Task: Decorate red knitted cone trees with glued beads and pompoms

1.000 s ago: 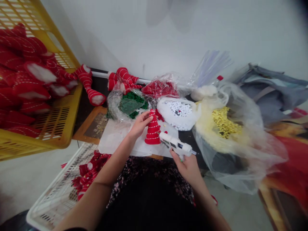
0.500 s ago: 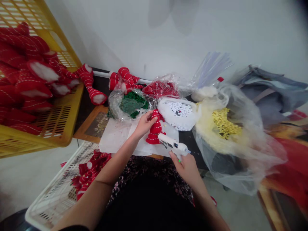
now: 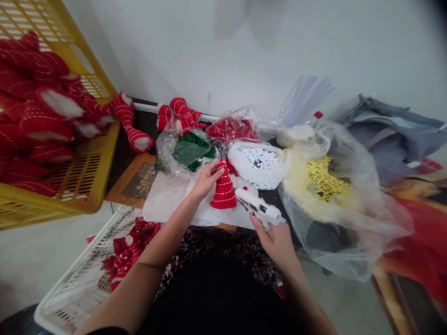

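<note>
My left hand [image 3: 206, 180] is closed on the upper part of a red cone-shaped cloth piece [image 3: 224, 193] with white stitched stripes, which rests on white paper [image 3: 164, 200]. In my right hand [image 3: 275, 239] is a white glue gun [image 3: 256, 204], its nozzle pointing left, just right of the cone's lower edge. A small red pom-pom [image 3: 245, 188] shows by the nozzle. Just behind the cone sit an open bag of white pom-poms [image 3: 260, 159] and a bag of green pom-poms [image 3: 193, 151].
A yellow crate [image 3: 101, 186] of red striped pieces stands left, above a white basket [image 3: 52, 291] with more red items. Further back lies a red-filled bag [image 3: 233, 129]. Yellow pieces [image 3: 324, 179] fill a clear bag at right, near clear sticks [image 3: 309, 100] and grey cloth [image 3: 394, 135].
The glue gun has moved right and slightly up, away from the cone. The cone has turned a little under my left hand, and the view has shifted slightly.
</note>
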`<state>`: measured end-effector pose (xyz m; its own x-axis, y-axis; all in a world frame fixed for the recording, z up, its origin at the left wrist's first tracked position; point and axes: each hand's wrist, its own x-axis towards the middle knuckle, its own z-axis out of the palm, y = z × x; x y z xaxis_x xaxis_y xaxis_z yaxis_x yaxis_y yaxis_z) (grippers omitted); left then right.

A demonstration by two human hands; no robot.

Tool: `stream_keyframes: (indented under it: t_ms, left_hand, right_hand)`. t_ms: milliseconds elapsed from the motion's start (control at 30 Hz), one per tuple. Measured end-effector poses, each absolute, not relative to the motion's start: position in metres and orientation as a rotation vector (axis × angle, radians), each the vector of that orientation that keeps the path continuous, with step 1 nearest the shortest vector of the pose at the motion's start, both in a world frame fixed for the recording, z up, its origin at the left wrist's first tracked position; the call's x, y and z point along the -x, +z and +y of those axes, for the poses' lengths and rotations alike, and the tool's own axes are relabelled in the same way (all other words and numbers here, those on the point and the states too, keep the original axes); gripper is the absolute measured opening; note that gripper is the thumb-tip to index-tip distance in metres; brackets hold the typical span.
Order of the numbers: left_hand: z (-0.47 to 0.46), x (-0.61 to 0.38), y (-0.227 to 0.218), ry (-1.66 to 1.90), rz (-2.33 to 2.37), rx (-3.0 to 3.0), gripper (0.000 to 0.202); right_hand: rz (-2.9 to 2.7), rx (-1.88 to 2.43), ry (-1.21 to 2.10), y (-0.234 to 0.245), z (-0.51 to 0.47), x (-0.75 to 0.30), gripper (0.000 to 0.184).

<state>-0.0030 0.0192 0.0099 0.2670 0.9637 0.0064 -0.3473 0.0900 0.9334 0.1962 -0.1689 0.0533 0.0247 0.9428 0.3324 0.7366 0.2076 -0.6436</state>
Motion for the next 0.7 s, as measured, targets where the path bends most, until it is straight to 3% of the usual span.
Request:
stream_keyframes:
  t_ms: [700]
  left_hand:
    - [0.013,0.008,0.015,1.091,0.687,-1.017,0.038]
  right_hand:
    - [-1.77,1.594,0.405,0.049,-0.159,-0.194,0.035]
